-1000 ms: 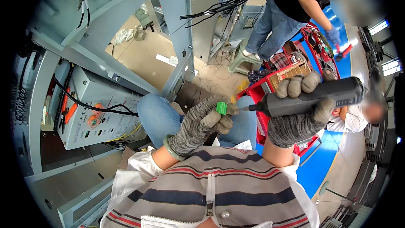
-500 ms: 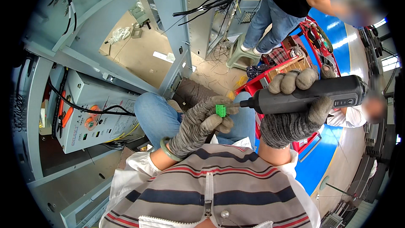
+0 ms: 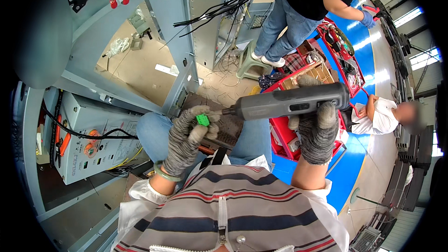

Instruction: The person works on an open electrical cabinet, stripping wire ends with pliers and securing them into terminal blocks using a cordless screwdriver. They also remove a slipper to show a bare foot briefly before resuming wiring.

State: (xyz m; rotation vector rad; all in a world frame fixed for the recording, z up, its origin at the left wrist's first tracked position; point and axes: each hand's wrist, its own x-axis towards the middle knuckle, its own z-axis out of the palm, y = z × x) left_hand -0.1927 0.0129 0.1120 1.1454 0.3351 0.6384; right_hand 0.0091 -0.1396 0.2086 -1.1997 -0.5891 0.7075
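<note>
My left hand [image 3: 183,142], in a grey knit glove, pinches a small green terminal block [image 3: 202,120] between thumb and fingers. In my right hand [image 3: 319,133], gloved alike, lies a dark grey electric screwdriver [image 3: 280,103], held almost level with the thumb along its near side. Its thin bit [image 3: 218,112] points left and reaches the terminal block; whether the tip sits inside a screw hole I cannot make out. Both hands are raised in front of my body, above my knees.
At left stands a grey metal cabinet frame [image 3: 84,77] with a white control box [image 3: 93,140]. Black cables [image 3: 224,7] hang at the top. Beyond my right hand is a red tool cart [image 3: 287,135]. One person stands by a green stool [image 3: 252,63]; another person [image 3: 375,116] is at right.
My fingers have shifted on the screwdriver: they no longer wrap over its top. The terminal block is now tilted. The view has shifted, and the standing person's gloved hand now shows stretched to the right.
</note>
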